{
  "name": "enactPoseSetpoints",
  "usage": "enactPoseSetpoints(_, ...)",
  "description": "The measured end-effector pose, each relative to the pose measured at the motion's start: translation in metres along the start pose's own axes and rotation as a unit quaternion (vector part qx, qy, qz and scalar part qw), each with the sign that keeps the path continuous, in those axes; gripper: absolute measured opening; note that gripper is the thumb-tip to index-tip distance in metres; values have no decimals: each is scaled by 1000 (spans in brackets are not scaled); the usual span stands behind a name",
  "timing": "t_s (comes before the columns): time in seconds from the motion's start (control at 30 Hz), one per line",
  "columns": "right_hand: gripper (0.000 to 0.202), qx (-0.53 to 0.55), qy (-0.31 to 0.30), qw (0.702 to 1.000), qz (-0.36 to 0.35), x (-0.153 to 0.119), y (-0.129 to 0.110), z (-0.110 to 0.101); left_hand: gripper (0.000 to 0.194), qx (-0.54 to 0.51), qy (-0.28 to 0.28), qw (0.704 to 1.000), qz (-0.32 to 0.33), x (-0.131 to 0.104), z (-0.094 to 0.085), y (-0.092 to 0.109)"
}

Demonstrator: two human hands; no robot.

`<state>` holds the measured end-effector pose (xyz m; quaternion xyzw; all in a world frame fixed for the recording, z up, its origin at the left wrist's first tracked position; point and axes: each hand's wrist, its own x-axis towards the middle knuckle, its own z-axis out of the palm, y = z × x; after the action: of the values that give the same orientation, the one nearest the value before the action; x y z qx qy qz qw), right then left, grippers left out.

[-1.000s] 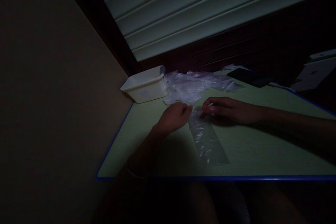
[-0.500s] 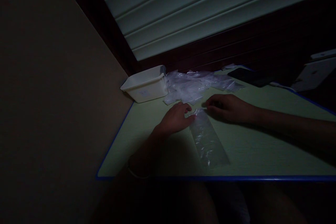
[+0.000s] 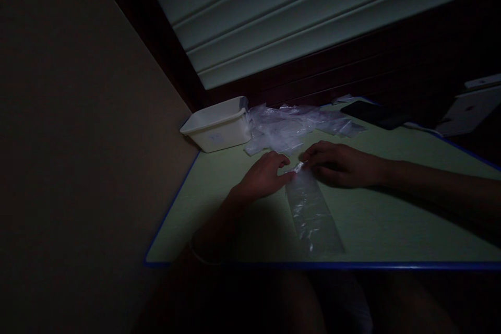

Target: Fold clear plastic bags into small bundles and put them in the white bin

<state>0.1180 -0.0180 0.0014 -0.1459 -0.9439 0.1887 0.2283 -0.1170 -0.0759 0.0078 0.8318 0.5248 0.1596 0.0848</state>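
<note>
A long clear plastic bag (image 3: pixel 315 219) lies flat on the pale green table (image 3: pixel 376 224), its narrow far end crinkled and slightly raised. My left hand (image 3: pixel 264 176) rests to the left of that end. Its thumb touches the bag's upper left corner, and a gap shows between thumb and curled fingers. From the right, my right hand (image 3: pixel 338 164) has its fingertips closed at the bag's top edge, seemingly pinching the plastic; the dim light hides the exact contact.
Behind my hands spreads a pile of clear plastic bags (image 3: pixel 282 125). A white plastic bin (image 3: pixel 219 133) stands at the back left by the wall. A dark flat object (image 3: pixel 371 114) and a pale device (image 3: pixel 467 112) sit at the back right. Blue edging (image 3: pixel 391 265) borders the table.
My right hand's fingers have come onto the bag's top edge, which is now bunched up near them. My left thumb and the bag have shifted slightly right.
</note>
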Motion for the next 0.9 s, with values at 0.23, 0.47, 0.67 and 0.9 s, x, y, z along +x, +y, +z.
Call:
enactPoseSetpoints(0.23, 25, -12, 46, 999, 15, -1, 5, -3, 24, -8, 47, 997, 65, 0, -5, 10)
enactPoseSetpoints(0.47, 27, -23, 16, 999, 17, -2, 7, -3, 33, 14, -22, 994, 103, -2, -6, 19)
enactPoseSetpoints(0.67, 29, 5, 28, 999, 23, -3, 10, -1, 37, 19, -36, 995, 89, -3, -5, 16)
enactPoseSetpoints(0.9, 31, -24, 30, 999, 29, -1, 10, 0, 40, 31, -45, 996, 74, -3, -6, 16)
